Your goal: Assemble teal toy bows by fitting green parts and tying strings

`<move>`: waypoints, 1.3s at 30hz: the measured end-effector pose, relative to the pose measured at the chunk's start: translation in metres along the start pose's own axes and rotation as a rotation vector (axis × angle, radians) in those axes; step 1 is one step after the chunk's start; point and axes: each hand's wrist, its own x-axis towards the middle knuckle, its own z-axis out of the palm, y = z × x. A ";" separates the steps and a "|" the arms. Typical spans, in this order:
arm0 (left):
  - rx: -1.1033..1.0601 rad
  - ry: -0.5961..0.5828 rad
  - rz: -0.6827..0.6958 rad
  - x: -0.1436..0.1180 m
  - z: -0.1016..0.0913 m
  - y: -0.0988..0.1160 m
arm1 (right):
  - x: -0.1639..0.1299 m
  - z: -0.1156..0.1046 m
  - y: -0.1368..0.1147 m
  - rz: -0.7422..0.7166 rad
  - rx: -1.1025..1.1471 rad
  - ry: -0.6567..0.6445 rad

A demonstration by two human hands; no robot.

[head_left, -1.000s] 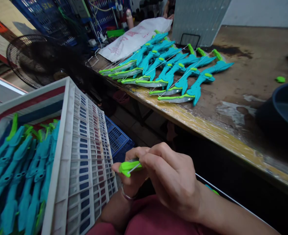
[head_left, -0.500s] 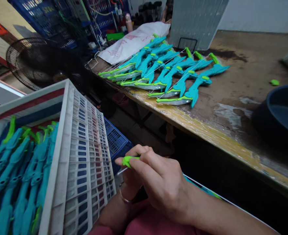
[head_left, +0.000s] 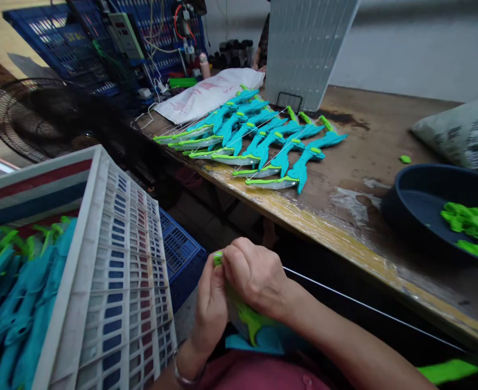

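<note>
Against my lap lies a teal toy bow (head_left: 265,340) with a bright green limb that rises into my hands. My left hand (head_left: 210,303), a bracelet at its wrist, is closed around the limb's tip, and a bit of green shows above its thumb. My right hand (head_left: 255,273) is closed on the same tip from the right, its fingers touching the left ones. From behind it a taut white string (head_left: 368,303) runs down to the right, towards a green limb end (head_left: 450,371). My fingers hide the tip itself.
A white slatted crate (head_left: 117,271) of teal bow parts stands at left, by a fan (head_left: 31,119). On the table (head_left: 368,211) lie several strung toy bows (head_left: 279,146), a white sack (head_left: 206,95) and a dark basin (head_left: 409,216) with green pieces (head_left: 470,222).
My hands have drawn together at the limb tip; the green piece and string end earlier visible in my fingers are now mostly covered. More of the bow and the basin shows as the view shifted.
</note>
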 end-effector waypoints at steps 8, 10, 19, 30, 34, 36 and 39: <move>0.138 -0.085 0.063 0.007 -0.007 0.013 | 0.007 -0.006 0.011 0.296 0.375 0.257; 0.055 -0.102 0.051 0.012 -0.007 0.014 | 0.005 -0.009 0.011 0.362 0.440 0.226; -0.108 -0.082 0.024 0.019 -0.001 0.006 | -0.025 -0.011 -0.005 0.297 0.376 -0.144; -0.102 -0.141 0.060 0.016 -0.003 0.012 | -0.031 0.002 -0.012 0.845 0.932 -0.040; -0.166 -0.113 0.000 0.016 0.001 0.012 | -0.034 0.005 -0.013 0.852 0.961 -0.022; -0.209 -0.120 -0.026 0.015 0.003 0.012 | -0.036 0.005 -0.012 0.803 0.889 -0.021; -0.235 -0.126 -0.045 0.015 0.005 0.012 | -0.035 0.002 -0.010 0.712 0.768 -0.003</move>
